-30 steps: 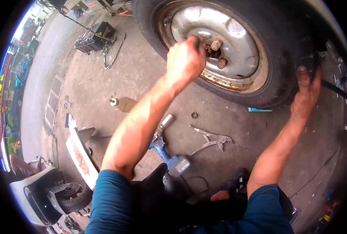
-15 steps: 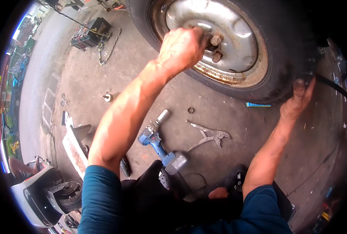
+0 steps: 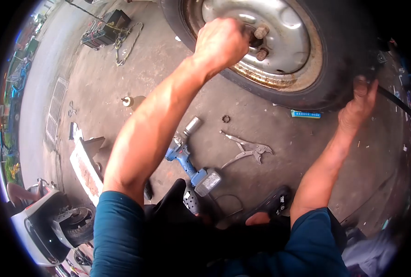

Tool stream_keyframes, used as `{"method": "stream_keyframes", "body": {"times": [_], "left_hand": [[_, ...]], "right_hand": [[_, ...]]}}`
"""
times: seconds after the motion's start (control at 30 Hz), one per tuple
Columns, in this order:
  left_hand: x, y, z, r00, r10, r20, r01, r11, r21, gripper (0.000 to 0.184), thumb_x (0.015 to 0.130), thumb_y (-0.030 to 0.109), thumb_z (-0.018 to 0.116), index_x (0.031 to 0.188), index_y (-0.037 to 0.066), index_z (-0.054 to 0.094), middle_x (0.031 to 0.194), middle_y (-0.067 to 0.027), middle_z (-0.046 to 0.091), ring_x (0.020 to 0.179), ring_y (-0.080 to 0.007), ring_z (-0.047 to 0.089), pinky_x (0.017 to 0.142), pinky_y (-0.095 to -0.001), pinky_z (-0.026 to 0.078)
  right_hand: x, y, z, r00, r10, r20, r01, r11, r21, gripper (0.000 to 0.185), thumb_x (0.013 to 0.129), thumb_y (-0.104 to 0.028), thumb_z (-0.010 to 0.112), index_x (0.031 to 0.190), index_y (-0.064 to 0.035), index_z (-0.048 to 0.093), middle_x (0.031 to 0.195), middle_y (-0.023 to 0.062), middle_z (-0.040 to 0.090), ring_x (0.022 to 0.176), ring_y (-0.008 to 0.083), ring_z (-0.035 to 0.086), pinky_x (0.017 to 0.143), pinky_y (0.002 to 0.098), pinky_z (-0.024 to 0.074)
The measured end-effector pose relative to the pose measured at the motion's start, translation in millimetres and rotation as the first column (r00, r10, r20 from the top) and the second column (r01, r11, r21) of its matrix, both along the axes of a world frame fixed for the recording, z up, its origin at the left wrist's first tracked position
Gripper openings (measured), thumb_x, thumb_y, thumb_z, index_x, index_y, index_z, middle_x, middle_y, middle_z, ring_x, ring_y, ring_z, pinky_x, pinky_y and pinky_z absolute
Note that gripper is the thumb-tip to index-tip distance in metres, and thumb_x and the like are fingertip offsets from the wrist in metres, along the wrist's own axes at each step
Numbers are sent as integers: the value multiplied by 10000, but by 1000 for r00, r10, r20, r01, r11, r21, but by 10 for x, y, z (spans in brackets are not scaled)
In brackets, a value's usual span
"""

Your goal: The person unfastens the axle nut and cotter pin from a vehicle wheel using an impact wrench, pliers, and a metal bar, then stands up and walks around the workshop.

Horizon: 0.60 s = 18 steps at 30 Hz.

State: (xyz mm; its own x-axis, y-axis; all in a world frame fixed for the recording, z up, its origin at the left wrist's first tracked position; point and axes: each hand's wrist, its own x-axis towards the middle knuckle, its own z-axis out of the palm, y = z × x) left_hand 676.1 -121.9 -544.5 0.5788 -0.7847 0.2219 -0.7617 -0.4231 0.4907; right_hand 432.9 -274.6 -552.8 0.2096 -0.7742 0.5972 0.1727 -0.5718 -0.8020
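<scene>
A large black tyre point(image 3: 284, 102) on a silver, rust-rimmed wheel point(image 3: 279, 32) fills the upper right. My left hand point(image 3: 224, 42) is closed at the wheel's hub; the back of the hand hides whatever its fingers grip. Right beside those fingers, two rusty lug nuts point(image 3: 261, 32) stick out from the hub. Against the tyre's right side rests my right hand point(image 3: 357, 104), its fingers stretched out along the dark rubber. On the floor below lie a blue impact wrench point(image 3: 187, 164) with a socket point(image 3: 193, 125), and locking pliers point(image 3: 249, 150).
A small ring point(image 3: 226, 119) and a blue-green box point(image 3: 305, 114) lie below the tyre. A black battery point(image 3: 106, 30) with a rope stands at upper left. A small bottle point(image 3: 127, 101), a white panel point(image 3: 85, 168) and a scooter point(image 3: 53, 231) are on the left.
The view has shifted slightly, and more of the blue-green box shows below the tyre. Both hands stay at the wheel. Greyish-purple cloth now appears at the lower right.
</scene>
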Motion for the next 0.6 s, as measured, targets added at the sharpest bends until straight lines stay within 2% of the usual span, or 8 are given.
{"method": "stream_keyframes", "body": {"times": [0.03,0.13,0.2,0.3,0.4,0.5,0.6], "left_hand": [[-49,33,-10,1000,30,-4,-30,1000,0,272,888,262,565,982,43,696,823,-258,652,856,-406,647,811,-454,504],[-21,-14,-8,998,29,-58,-32,998,-52,272,854,215,529,851,16,714,864,-257,671,873,-420,655,837,-471,515],[40,-117,-39,998,53,-40,-54,998,-30,288,852,239,541,849,5,709,873,-262,670,877,-427,652,836,-475,515],[-30,-69,-69,990,138,-9,-138,990,-3,293,864,248,536,855,12,709,879,-268,667,879,-432,649,834,-475,512],[-74,9,-141,984,80,-156,-107,979,-174,285,879,261,541,890,35,714,884,-265,666,894,-422,649,847,-460,502],[1,-44,-88,985,89,-150,-101,992,-74,297,878,269,550,908,22,712,879,-260,668,904,-416,648,851,-451,505],[54,-150,39,994,90,-63,-86,995,59,314,877,264,548,915,-6,705,875,-265,666,909,-424,644,854,-449,507]], "right_hand": [[19,20,52,1000,28,-12,-28,1000,8,701,859,-371,702,1341,69,446,1325,163,513,1209,254,483,1054,342,328],[44,21,178,997,18,-79,-22,998,-59,705,856,-383,705,1333,75,461,1316,163,526,1201,243,488,1049,329,330],[74,17,276,991,-9,-132,-5,994,-110,705,857,-386,704,1332,78,465,1311,163,532,1190,239,497,1042,320,338],[142,55,457,979,28,-202,-45,996,-83,722,854,-403,707,1334,80,467,1307,161,535,1177,232,512,1031,312,355],[209,43,504,981,-15,-192,-15,988,-155,741,854,-417,709,1348,74,456,1305,153,536,1165,220,524,1014,307,380],[195,16,492,984,50,-173,-74,988,-137,736,859,-420,706,1352,65,456,1302,144,537,1156,200,531,996,294,399],[165,-88,448,981,63,-181,-91,985,-146,732,863,-417,703,1354,65,455,1303,145,536,1154,203,533,993,293,401]]}}
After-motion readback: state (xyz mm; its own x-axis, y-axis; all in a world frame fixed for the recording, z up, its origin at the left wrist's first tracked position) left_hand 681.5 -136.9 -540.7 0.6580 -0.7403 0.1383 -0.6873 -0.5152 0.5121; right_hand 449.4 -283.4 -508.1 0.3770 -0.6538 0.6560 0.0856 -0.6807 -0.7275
